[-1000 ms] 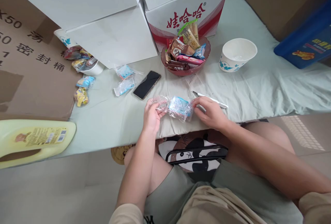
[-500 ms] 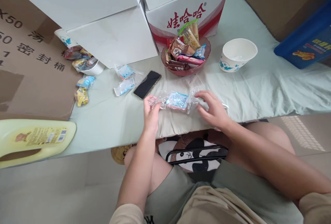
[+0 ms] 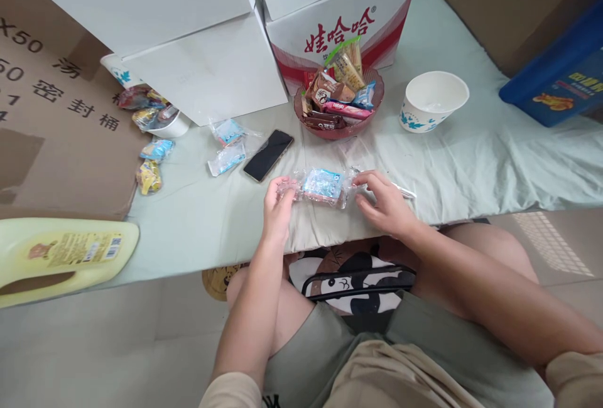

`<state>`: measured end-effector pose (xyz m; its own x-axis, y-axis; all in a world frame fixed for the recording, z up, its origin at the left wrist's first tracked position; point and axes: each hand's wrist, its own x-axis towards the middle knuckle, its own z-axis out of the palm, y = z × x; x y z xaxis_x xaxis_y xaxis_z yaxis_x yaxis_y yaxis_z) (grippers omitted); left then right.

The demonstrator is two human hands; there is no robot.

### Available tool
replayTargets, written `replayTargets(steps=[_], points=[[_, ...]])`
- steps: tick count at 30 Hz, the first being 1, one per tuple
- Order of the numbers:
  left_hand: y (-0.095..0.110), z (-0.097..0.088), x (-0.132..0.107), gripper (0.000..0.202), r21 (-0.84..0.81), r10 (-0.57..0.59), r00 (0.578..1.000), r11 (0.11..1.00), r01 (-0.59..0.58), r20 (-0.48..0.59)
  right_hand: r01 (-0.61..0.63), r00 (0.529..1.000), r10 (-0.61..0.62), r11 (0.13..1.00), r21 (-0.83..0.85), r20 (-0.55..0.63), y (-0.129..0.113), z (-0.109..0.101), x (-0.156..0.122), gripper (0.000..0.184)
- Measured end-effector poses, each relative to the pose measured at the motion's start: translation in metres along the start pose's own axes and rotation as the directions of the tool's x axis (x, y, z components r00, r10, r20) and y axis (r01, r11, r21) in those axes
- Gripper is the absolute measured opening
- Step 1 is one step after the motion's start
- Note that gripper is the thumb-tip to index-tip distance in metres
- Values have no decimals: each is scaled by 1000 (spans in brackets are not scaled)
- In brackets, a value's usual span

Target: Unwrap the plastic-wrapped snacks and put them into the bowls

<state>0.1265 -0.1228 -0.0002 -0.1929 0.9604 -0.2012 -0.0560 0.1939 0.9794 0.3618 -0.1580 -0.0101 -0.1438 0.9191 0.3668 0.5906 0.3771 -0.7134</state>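
Observation:
A clear plastic snack packet (image 3: pixel 321 186) with a blue label and pink contents lies on the pale green cloth (image 3: pixel 211 220) in front of me. My left hand (image 3: pixel 277 207) pinches its left end with closed fingers. My right hand (image 3: pixel 384 204) grips its right end between thumb and fingers. Just behind my right hand lies a white-handled tool (image 3: pixel 400 189), partly hidden.
A black phone (image 3: pixel 268 154) and two clear packets (image 3: pixel 228 144) lie to the left. A reddish bowl of snacks (image 3: pixel 339 103) and a white paper cup (image 3: pixel 432 100) stand behind, before white boxes. A tipped cup with sweets (image 3: pixel 151 113) and a yellow bottle (image 3: pixel 61 257) sit left.
The packet shifted slightly away from me and flattened on the cloth. My right hand let go briefly, fingers spread, then closed on the packet's right end again.

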Motion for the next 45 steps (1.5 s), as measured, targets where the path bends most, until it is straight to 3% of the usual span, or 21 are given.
replayTargets(steps=[4,6,12,14,16,19,23,26,28,32,34,36,38,40,42,43,45], points=[[3,0,-2,19,15,32,999,999,-32,28,-128,991,127,991,-39,-31,2,-2,2,34],[7,-1,-2,22,12,41,999,999,-41,21,-161,985,157,986,-50,-76,3,-5,4,29],[14,-7,2,21,-21,71,995,997,-72,-76,-134,930,113,990,-35,-349,7,-17,9,10],[15,-10,4,18,-46,75,991,996,-80,-114,-106,923,90,994,-23,-374,7,-23,8,9],[15,-12,4,16,-23,93,989,995,-97,-117,-10,953,16,1000,21,-302,7,-28,7,9],[14,-14,5,18,119,134,991,984,-131,-16,143,984,-142,990,5,-103,7,-29,5,25],[9,-19,7,16,379,250,957,879,-288,146,66,995,-44,956,-284,85,11,-21,4,48],[5,-26,10,28,553,295,924,741,-381,241,45,991,6,924,-379,134,15,-19,4,35],[3,-29,11,26,616,300,917,679,-398,262,59,991,-7,920,-387,136,16,-22,4,21],[5,-32,12,10,629,328,904,650,-428,275,14,995,20,946,-323,102,13,-27,2,22],[7,-32,11,11,589,397,878,655,-474,266,-3,993,40,949,-316,112,12,-27,2,36],[10,-31,10,11,516,483,838,664,-541,256,40,990,8,940,-340,140,12,-25,2,44],[14,-32,7,12,406,521,816,708,-577,251,118,986,-70,929,-352,149,13,-25,2,39],[18,-36,3,15,273,440,855,817,-509,275,190,979,-156,928,-320,129,13,-25,2,29],[23,-40,-1,19,180,208,895,938,-297,394,226,972,-202,941,-252,118,11,-25,2,25],[26,-41,-2,22,174,60,875,971,-162,480,228,970,-202,948,-221,136,9,-26,1,26],[29,-44,-3,32,225,-165,789,974,35,591,199,962,-152,958,-205,226,6,-26,0,28]])
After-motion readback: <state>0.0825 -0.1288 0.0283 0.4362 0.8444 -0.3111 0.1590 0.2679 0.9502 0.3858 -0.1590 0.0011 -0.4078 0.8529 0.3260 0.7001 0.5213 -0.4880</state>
